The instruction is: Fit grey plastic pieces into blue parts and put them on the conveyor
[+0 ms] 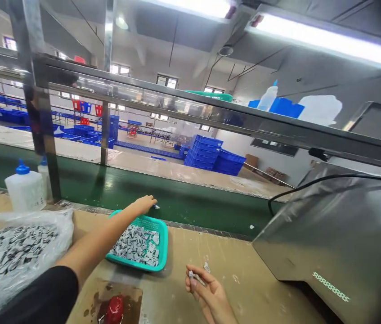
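Small grey parts (pixel 138 245) lie heaped in one teal basket (pixel 163 252) before you, too jumbled to count, and your left forearm hides part of it. More fill one plastic bag (pixel 65 225) on your left, cut off by the picture's edge. Your left hand (pixel 145 204) reaches over the green belt (pixel 193 202); one tiny piece (pixel 157 207) shows at its fingertips, but I cannot tell whether they grip it or are just beside it. Your right hand (pixel 208 290), low over the table (pixel 183 243), pinches one grey part (pixel 190 273) between thumb and finger; one pale bit (pixel 207 267) shows just beyond, its contact with the fingers unclear. One white speck (pixel 251 227) lies farther along the belt, too small to identify. One red lump (pixel 115 309) sits on one wet board (pixel 136 299). Two blue-capped bottles (pixel 24 189) stand at left, the rear one mostly hidden.
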The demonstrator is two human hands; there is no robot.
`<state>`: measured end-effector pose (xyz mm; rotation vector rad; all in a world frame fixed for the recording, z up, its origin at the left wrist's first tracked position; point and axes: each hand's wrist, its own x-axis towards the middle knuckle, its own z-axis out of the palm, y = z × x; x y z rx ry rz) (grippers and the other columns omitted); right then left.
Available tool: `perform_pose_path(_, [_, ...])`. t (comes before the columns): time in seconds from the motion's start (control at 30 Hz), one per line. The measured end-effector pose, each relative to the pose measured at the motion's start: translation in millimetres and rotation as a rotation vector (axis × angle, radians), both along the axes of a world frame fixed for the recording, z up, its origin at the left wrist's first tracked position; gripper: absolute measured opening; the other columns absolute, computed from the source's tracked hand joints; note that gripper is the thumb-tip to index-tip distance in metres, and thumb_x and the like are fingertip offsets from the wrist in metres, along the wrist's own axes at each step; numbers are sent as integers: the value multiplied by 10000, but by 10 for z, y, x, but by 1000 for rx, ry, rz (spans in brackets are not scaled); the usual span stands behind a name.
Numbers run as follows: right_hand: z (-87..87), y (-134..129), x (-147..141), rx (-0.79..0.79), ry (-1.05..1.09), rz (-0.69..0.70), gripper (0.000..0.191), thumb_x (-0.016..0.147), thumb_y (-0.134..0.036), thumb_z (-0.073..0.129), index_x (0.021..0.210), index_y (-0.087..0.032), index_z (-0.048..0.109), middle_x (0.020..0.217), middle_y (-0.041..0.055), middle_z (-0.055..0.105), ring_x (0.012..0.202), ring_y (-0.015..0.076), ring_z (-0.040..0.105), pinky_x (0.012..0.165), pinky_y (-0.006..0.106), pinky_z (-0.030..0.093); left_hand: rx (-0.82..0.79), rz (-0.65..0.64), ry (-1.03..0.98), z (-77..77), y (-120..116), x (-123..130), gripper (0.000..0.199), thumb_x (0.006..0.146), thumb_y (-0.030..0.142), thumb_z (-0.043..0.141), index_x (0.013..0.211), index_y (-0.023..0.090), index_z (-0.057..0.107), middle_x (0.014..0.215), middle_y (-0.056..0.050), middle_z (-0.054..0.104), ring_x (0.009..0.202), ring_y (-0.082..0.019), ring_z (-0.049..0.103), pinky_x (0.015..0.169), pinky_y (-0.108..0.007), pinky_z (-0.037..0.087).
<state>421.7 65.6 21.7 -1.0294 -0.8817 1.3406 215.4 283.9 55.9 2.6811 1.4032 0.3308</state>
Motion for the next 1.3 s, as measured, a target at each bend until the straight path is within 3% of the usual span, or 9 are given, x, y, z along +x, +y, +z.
perform_pose_path(0.1, [-138, 1, -24, 7, 25, -29, 352, 480, -298, 811, 795, -182, 707, 679, 37, 622, 581, 131, 560, 552, 241, 478, -83, 49, 26, -115, 202, 202, 303, 824, 289, 481, 1084, 134, 501, 1090, -85, 524, 948, -183, 530, 800, -392, 454])
perform_pose_path(0.2, [-182, 1, -73, -10, 2, -41, 316, 458, -295, 819, 727, -169, 709, 655, 44, 634, 559, 143, 571, 543, 258, 486, -157, 97, -9, -157, 243, 209, 286, 827, 286, 476, 1067, 135, 511, 1077, -83, 530, 937, -176, 533, 797, -383, 457])
perform_pose_path(0.37, [-141, -59, -161, 11, -101, -4, 245, 512, -301, 793, 695, -173, 692, 685, 37, 648, 602, 145, 596, 599, 246, 492, -233, 205, -297, 38, 105, -43, 295, 821, 285, 486, 1072, 132, 505, 1070, -82, 527, 929, -178, 532, 783, -382, 461])
perform_pose_path(0.47, [-134, -87, -252, 18, -260, 124, 261, 574, -351, 748, 749, -170, 679, 661, 36, 644, 577, 143, 595, 575, 252, 491, -245, 237, -583, 260, -241, -224, 274, 840, 251, 443, 1082, 125, 470, 1101, -98, 499, 930, -173, 532, 746, -347, 481])
perform_pose_path(0.6, [-77, -81, -467, 53, -401, 248, 262, 551, -353, 742, 699, -153, 659, 623, 34, 633, 544, 142, 578, 526, 249, 484, -285, 149, -918, 424, -1140, -533, 223, 854, 276, 373, 1048, 168, 395, 1113, -75, 485, 904, -126, 551, 673, -226, 494])
perform_pose_path(0.7, [14, -72, -659, 118, -517, 312, 153, 594, -276, 708, 682, -158, 667, 671, 39, 649, 623, 156, 593, 591, 255, 486, -525, 13, -1249, 277, -1833, -818, 215, 730, 281, 565, 870, 183, 435, 868, -16, 543, 694, -96, 544, 526, -179, 455])
perform_pose_path(0.8, [56, -78, -797, 206, -644, 298, 80, 637, -224, 663, 691, -168, 684, 721, 44, 661, 696, 171, 594, 661, 272, 470, -685, 98, -1442, -35, -2197, -1056, 250, 661, 286, 638, 803, 177, 465, 708, 22, 500, 582, -68, 481, 450, -142, 388])
perform_pose_path(0.97, [-16, -121, -889, 309, -822, 230, 67, 665, -192, 629, 684, -175, 691, 718, 49, 664, 687, 182, 595, 643, 283, 457, -773, 289, -1521, -362, -2220, -1194, 326, 640, 318, 659, 890, 154, 529, 731, 12, 504, 586, -60, 462, 490, -153, 415])
perform_pose_path(1.3, [-64, -171, -1115, 552, -1017, 251, 140, 740, -152, 550, 742, -203, 680, 770, 42, 669, 737, 178, 605, 669, 285, 483, -818, 298, -1651, -328, -2292, -1185, 310, 721, 410, 574, 861, 133, 560, 646, 1, 517, 476, -33, 412, 347, -93, 263])
